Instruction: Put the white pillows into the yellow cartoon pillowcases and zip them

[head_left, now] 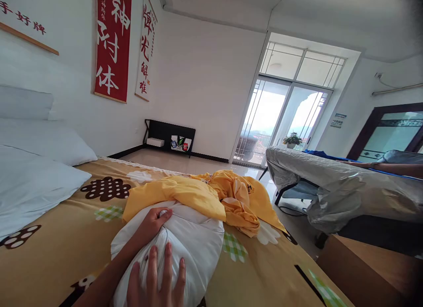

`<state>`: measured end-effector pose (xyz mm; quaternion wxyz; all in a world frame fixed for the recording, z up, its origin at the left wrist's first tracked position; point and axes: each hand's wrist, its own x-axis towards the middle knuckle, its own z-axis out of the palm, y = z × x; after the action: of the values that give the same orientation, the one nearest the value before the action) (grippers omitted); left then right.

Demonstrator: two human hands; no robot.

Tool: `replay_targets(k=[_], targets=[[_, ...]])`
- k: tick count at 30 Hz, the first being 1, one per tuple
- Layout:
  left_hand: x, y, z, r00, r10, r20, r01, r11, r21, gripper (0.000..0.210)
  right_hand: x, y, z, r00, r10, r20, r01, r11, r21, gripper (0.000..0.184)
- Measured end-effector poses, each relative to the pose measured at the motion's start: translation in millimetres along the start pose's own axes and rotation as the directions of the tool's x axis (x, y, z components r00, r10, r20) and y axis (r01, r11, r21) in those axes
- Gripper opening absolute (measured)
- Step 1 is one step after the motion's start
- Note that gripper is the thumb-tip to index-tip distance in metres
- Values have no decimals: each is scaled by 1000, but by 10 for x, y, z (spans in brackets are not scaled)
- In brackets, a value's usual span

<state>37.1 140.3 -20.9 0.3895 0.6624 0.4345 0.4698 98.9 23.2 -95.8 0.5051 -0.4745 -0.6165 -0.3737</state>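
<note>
A white pillow [194, 236] lies on the bed in front of me, its far end covered by yellow cloth [178, 190] that looks like a pillowcase. My left hand [155, 224] is closed on the gathered white fabric at the pillow's middle, thumb and finger pressed together. Nearer to me, my right hand [160, 280] lies with fingers spread on the pillow's near side. Creases run through the white fabric between the two hands. More crumpled yellow fabric [236, 196] lies just beyond the pillow to the right.
White pillows [42, 179] rest at the left on the patterned bed sheet [66, 223]. To the right stand a cardboard box [370, 267] and a plastic-covered table [333, 179], with another person's arm [393, 168] above it. A low black stand [170, 132] is by the wall.
</note>
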Motion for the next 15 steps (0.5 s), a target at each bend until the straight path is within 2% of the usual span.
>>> replay_targets(k=[2, 4, 8, 11, 13, 15], targets=[[31, -34, -28, 1000, 2, 20, -2, 1000, -14, 48, 40, -93, 130, 994, 52, -94, -51, 999, 13, 16], [37, -41, -35, 999, 21, 31, -20, 1000, -9, 46, 61, -108, 194, 988, 74, -139, -68, 997, 47, 19], [-29, 73, -94, 991, 124, 58, -129, 989, 79, 45, 97, 83, 158, 992, 46, -115, -28, 988, 153, 18], [-97, 201, -349, 983, 176, 41, -181, 964, 193, 43, 243, 341, 26, 997, -70, 13, 62, 945, 321, 5], [-103, 216, -604, 981, 190, -34, -177, 956, 235, 48, 377, 496, -72, 990, -120, 70, 80, 901, 427, 12], [-54, 132, -830, 973, 192, -131, -155, 956, 249, 51, 482, 594, -137, 993, -101, 65, 59, 878, 475, 16]])
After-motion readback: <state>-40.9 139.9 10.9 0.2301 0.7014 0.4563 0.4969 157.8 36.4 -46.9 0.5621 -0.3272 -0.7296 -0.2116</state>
